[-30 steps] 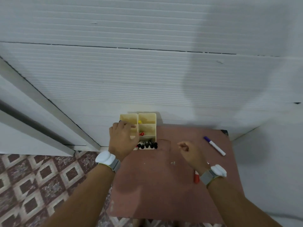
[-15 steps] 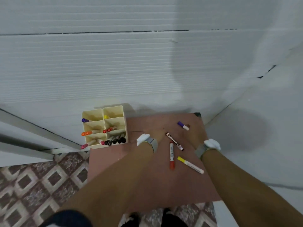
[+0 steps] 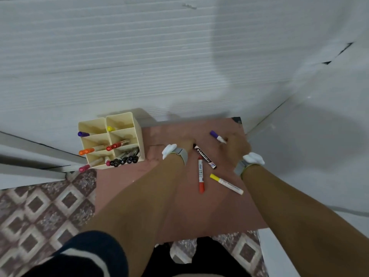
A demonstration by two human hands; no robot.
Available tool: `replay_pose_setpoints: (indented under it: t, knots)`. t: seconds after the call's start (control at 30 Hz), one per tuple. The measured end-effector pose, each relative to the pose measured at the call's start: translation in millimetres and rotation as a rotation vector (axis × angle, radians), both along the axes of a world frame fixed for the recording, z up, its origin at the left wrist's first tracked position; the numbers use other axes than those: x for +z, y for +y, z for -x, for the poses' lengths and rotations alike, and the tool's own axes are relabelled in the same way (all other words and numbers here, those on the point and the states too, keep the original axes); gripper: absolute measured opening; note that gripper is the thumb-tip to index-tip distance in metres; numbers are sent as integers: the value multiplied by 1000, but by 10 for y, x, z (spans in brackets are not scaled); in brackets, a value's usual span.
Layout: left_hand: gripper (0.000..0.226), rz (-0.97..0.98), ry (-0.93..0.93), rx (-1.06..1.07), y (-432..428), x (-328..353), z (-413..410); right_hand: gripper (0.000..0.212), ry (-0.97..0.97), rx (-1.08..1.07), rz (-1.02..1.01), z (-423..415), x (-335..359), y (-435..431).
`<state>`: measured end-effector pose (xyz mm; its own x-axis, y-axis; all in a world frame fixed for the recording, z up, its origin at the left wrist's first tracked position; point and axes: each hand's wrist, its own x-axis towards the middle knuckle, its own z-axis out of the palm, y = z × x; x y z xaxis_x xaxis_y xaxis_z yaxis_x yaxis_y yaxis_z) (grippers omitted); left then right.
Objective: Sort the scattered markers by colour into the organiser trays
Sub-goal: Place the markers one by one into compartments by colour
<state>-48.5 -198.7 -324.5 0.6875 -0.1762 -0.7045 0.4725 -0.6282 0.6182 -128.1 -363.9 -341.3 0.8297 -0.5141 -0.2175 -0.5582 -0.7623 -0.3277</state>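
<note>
A cream six-compartment organiser [image 3: 138, 136] stands at the far left corner of the reddish table [image 3: 219, 212]. It holds a purple marker [image 3: 82, 134], a yellow one [image 3: 110, 128], an orange one [image 3: 86, 151], a red one [image 3: 113, 146], a pink one [image 3: 83, 168] and several black ones [image 3: 124, 159]. Loose on the table lie a black marker [image 3: 205, 157], a red marker [image 3: 201, 177], a yellow marker [image 3: 225, 183] and a purple-capped marker [image 3: 216, 136]. My left hand [image 3: 186, 145] pinches the black marker's far end. My right hand [image 3: 237, 146] grips the purple-capped marker's white end.
A white ribbed wall [image 3: 179, 66] rises right behind the table, and a white panel [image 3: 309, 156] closes in on the right. Patterned floor tiles [image 3: 44, 212] lie to the left and below. Both wrists wear grey bands with white modules.
My left hand has left the organiser and gone right to the black marker. My right hand has reached forward to the purple-capped marker. The view has swung right, showing more loose markers.
</note>
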Motion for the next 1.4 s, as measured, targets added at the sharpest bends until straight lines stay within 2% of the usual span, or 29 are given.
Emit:
replay_pose_setpoints:
  t: [0.13, 0.2, 0.3, 0.43, 0.53, 0.57, 0.67, 0.77, 0.9, 1.0, 1.17, 1.23, 1.4]
  knots:
    - [28, 34, -167, -49, 189, 295, -21, 48, -89, -50, -147, 1, 262, 104]
    - [27, 35, -275, -12, 344, 486, 21, 48, -173, -73, -205, 13, 402, 210]
    - [36, 94, -398, 74, 654, 865, 166, 37, -272, -51, -255, 34, 658, 437]
    - [8, 81, -596, 91, 1301, 1461, 303, 8, -366, 127, -304, -32, 1169, 943]
    - [44, 31, -699, 0, 1671, 1778, 453, 15, -412, 130, -468, -164, 1219, 1159]
    - [43, 6, -755, -3, 1850, 1816, 479, 13, -434, 141, -483, -228, 1246, 1278]
    - [6, -108, -898, 24, 2344, 1783, 464, 17, -495, 183, -565, -455, 1373, 1665]
    - [13, -184, -946, 9, 2553, 1661, 451, 14, -504, 225, -591, -612, 1454, 1936]
    - [11, -263, -966, -71, 2716, 1493, 391, 13, -504, 331, -615, -860, 1522, 2334]
    - [15, -354, -919, -151, 2773, 1276, 292, 11, -436, 444, -565, -1095, 1502, 2577]
    - [28, -465, -823, -235, 2771, 1071, 205, 17, -318, 708, -323, -1524, 1369, 2843]
    - [35, -473, -798, -279, 2790, 971, 177, 19, -307, 796, -274, -1677, 1298, 2937]
    - [33, -441, -822, -307, 2823, 812, 191, 22, -282, 1021, -75, -1921, 1174, 3148]
